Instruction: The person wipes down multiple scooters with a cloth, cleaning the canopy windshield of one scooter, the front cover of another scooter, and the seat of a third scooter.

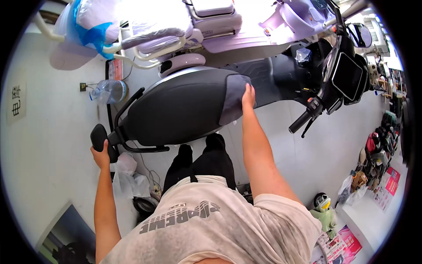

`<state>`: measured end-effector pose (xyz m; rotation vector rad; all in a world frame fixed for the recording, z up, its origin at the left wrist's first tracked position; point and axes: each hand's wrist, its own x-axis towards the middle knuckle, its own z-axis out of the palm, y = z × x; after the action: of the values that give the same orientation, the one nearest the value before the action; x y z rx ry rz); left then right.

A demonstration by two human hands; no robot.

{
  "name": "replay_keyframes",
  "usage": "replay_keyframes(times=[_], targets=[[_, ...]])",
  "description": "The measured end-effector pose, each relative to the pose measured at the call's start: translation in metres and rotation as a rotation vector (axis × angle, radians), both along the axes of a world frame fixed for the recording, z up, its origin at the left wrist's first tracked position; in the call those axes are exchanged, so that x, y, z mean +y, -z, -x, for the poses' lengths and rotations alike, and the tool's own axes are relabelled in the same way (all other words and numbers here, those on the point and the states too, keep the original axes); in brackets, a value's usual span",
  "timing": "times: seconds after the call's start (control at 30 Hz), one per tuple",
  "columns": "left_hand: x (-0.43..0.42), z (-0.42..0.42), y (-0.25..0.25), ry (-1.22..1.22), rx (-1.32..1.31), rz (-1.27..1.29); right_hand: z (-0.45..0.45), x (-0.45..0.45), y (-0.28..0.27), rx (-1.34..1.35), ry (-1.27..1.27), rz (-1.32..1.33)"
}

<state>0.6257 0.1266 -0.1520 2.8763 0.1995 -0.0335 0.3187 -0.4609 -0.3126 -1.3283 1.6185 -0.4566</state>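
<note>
A black scooter seat (176, 108) stretches across the middle of the view, with a grey patch at its front end. My right hand (248, 97) rests on the edge of that grey front part, its fingers largely together over the side. At the left, my left hand (101, 154) grips the black backrest pad (99, 137) behind the seat. Beside the pad, a black rear rail (147, 149) runs under the seat's edge. The handlebar grip (300, 122) and a dark display (347, 76) are at the scooter's front, away from both hands.
A pale purple scooter (259, 42) stands close along the far side. Behind the seat, a large plastic bottle (110, 91) lies near cables. Plastic bags (129, 180) hang or lie below my left hand. Shelved goods (380, 145) line the right side.
</note>
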Motion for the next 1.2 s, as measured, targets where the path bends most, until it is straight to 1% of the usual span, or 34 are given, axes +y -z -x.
replay_keyframes(times=[0.03,0.1,0.13,0.2,0.23,0.33,0.4,0.43,0.5,0.53,0.6,0.63,0.7,0.87,0.97,1.1,1.17,1.2], targets=[[-0.002,0.001,0.000,-0.015,0.001,0.003,0.001,0.015,0.002,0.001,-0.015,0.003],[-0.007,0.005,-0.003,-0.008,-0.025,0.017,0.000,0.046,0.016,-0.021,0.268,0.149],[-0.015,0.009,-0.008,-0.011,-0.037,0.032,-0.003,0.065,0.020,-0.021,0.251,0.148],[-0.008,0.009,-0.005,-0.024,-0.047,0.023,-0.021,0.120,0.025,0.115,0.471,0.173],[-0.016,0.011,-0.007,-0.033,-0.041,0.024,-0.028,0.142,0.016,0.155,0.441,0.130],[-0.020,0.015,-0.010,-0.020,-0.072,0.072,-0.051,0.204,0.004,0.202,0.403,0.169],[-0.021,0.016,-0.010,-0.019,-0.074,0.108,-0.071,0.246,0.007,0.405,0.343,0.254],[-0.020,0.016,-0.009,-0.020,-0.075,0.115,-0.083,0.267,0.009,0.445,0.316,0.298],[-0.015,0.015,0.000,0.004,-0.109,0.119,-0.098,0.304,0.010,0.544,0.149,0.529],[-0.016,0.016,0.000,-0.004,-0.107,0.118,-0.104,0.317,0.002,0.541,0.139,0.538],[-0.019,0.016,-0.003,-0.014,-0.101,0.124,-0.109,0.335,-0.017,0.684,-0.168,0.601],[-0.020,0.017,-0.005,-0.005,-0.109,0.151,-0.109,0.341,-0.025,0.688,-0.174,0.610],[-0.020,0.019,-0.006,-0.003,-0.120,0.183,-0.112,0.348,-0.037,0.641,-0.460,0.662],[-0.020,0.020,-0.008,0.023,-0.120,0.173,-0.104,0.337,-0.040,0.523,-0.626,0.754],[-0.019,0.018,-0.008,0.026,-0.117,0.177,-0.099,0.324,-0.045,0.492,-0.698,0.755],[-0.019,0.019,-0.007,0.032,-0.130,0.149,-0.094,0.300,-0.048,0.482,-0.715,0.753],[-0.017,0.019,-0.003,0.045,-0.157,0.136,-0.090,0.274,-0.045,0.511,-0.698,0.754],[-0.017,0.019,-0.001,0.050,-0.186,0.129,-0.086,0.257,-0.042,0.567,-0.619,0.761]])
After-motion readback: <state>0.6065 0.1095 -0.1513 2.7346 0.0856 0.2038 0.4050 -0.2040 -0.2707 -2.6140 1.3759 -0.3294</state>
